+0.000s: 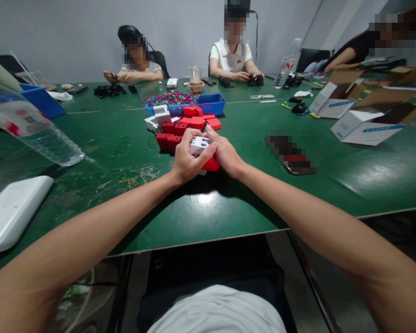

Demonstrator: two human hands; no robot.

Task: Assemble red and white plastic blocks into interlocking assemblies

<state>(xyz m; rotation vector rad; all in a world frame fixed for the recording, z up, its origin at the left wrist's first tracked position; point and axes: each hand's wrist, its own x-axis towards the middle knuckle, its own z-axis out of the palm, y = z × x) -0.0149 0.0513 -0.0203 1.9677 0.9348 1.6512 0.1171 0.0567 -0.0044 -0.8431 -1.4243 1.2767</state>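
Note:
My left hand (186,162) is closed around a small white plastic housing (198,145) with dark slots, its thumb along the near side. From the other side my right hand (229,156) presses its curled fingers against the same housing. Below the left thumb shows a red plastic piece (212,163), partly covered by both hands; whether it is held or lies on the table I cannot tell. Just beyond my hands is a heap of red plastic blocks (168,141), with white plastic pieces (162,113) at its left.
A blue bin (211,104) with tangled wires (171,98) stands behind the heap. A plastic bottle (38,125) and white device (19,212) lie left. Right are a phone (293,157) and open cartons (367,127). Co-workers sit across the green table (152,226).

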